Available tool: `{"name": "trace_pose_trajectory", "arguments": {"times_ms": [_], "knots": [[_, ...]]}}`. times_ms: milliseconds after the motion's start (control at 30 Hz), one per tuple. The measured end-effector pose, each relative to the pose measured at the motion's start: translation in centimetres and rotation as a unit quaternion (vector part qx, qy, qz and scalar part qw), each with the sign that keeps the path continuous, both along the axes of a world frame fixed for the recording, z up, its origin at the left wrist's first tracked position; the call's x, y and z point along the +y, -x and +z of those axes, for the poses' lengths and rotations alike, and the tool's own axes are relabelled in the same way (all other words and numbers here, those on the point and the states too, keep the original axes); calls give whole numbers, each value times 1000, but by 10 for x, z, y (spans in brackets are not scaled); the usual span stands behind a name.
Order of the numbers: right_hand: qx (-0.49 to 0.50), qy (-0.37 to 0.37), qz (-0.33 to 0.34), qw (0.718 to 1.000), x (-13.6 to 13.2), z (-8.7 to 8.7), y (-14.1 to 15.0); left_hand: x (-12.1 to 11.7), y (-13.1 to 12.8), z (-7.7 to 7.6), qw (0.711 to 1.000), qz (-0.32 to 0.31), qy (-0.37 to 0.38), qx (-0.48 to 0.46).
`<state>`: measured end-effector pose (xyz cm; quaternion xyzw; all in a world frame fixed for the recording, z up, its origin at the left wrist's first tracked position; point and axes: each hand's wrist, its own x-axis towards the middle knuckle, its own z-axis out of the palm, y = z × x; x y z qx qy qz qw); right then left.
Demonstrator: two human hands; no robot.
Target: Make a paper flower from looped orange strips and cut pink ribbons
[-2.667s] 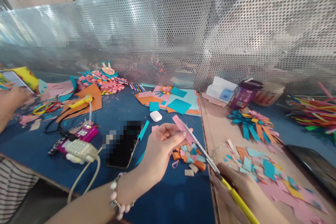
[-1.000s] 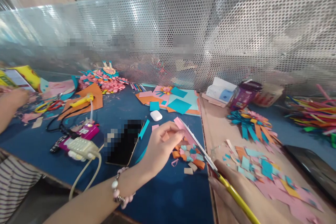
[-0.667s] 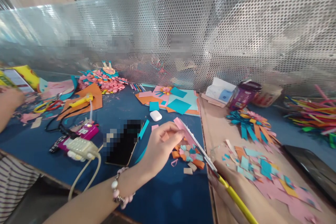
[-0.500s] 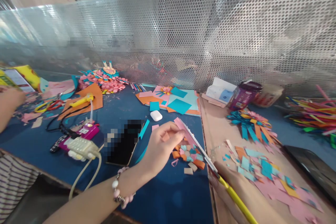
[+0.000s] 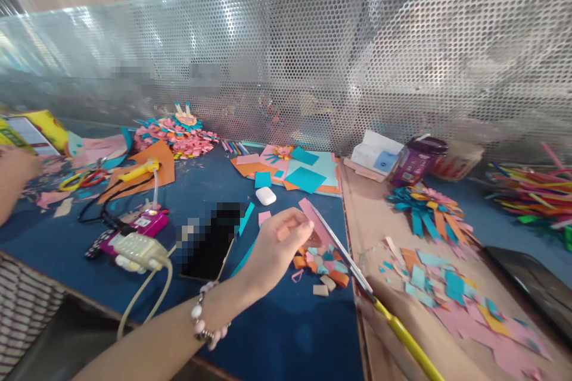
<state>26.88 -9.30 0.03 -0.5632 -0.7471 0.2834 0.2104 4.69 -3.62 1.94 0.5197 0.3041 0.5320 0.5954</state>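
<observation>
My left hand [image 5: 279, 247], with a beaded bracelet [image 5: 201, 317] at the wrist, pinches a narrow pink paper strip [image 5: 316, 220] above the blue table. In my right hand [image 5: 397, 312] is a pair of scissors [image 5: 343, 250] with a yellow handle. The metal blades point up and left and lie along the strip's right edge; whether they are parted is hard to make out. Beneath the strip sits a small heap of orange, pink and blue paper pieces [image 5: 320, 262]. Part of the right hand's fingers is hidden behind the scissors.
A phone [image 5: 212, 244], a white earbud case [image 5: 266, 196] and paper sheets [image 5: 328, 166] lie ahead. Left are a power strip [image 5: 138, 250], a glue gun [image 5: 138, 172] and another person's hand [image 5: 15, 172]. Paper scraps [image 5: 456, 286] cover the brown board; a perforated metal panel [image 5: 286, 59] stands behind.
My hands hold nearly the same pose over the whole span, strip and scissors together. The blades have shifted very slightly against the strip. The other person's hand moved a little at the left edge.
</observation>
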Motion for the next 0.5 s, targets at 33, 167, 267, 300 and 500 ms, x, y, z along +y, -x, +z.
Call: {"name": "trace_pose_trajectory", "arguments": {"times_ms": [33, 167, 267, 300, 500], "knots": [[2, 1, 2, 1000, -1, 1, 0, 0, 0, 0, 1000, 0, 1, 2], [5, 2, 3, 1000, -3, 3, 0, 3, 0, 1, 1000, 11, -2, 10], [2, -1, -3, 1000, -3, 3, 0, 4, 0, 2, 1000, 15, -9, 19], [1, -3, -6, 1000, -3, 3, 0, 3, 0, 3, 999, 18, -11, 24], [-2, -27, -38, 999, -7, 0, 3, -2, 1, 4, 994, 63, -37, 85]]}}
